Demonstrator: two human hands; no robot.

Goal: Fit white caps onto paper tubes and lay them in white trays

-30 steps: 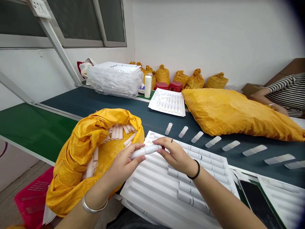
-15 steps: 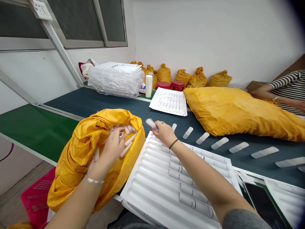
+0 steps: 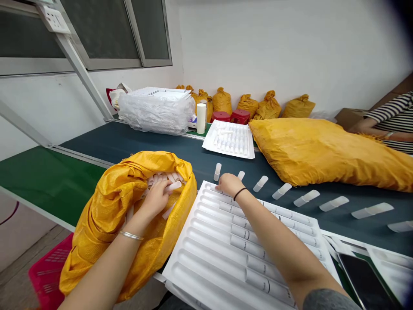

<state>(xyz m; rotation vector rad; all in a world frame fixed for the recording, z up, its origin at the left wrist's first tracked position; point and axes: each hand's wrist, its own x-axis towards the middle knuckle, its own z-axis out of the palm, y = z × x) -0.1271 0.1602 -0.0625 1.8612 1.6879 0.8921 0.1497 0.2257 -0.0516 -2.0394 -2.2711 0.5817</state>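
Inside the open mouth of the yellow sack (image 3: 129, 172), my left hand (image 3: 155, 199) grips a white tube (image 3: 173, 186) between thumb and fingers. More white tubes lie around it in the sack. My right hand (image 3: 229, 185) has its fingers closed at the upper edge of the white grooved tray (image 3: 200, 241); whatever is in its fingertips is hidden. Printed white tubes (image 3: 247, 246) lie in the tray's grooves, mostly on the right side. A white tube (image 3: 217, 172) stands upright on the dark belt, just beyond my right hand, in a row with several others.
A large full yellow sack (image 3: 322, 150) lies across the belt at the right. Farther back are a second tray (image 3: 209, 144) with tubes and a plastic-wrapped stack (image 3: 155, 112). A phone (image 3: 364, 275) lies at the lower right. A person's striped sleeve (image 3: 393, 107) shows at the right edge.
My right hand has come down from above the belt to the tray's edge; the tube it held now stands on the belt. My left hand has picked up a tube. The standing row has shifted right.
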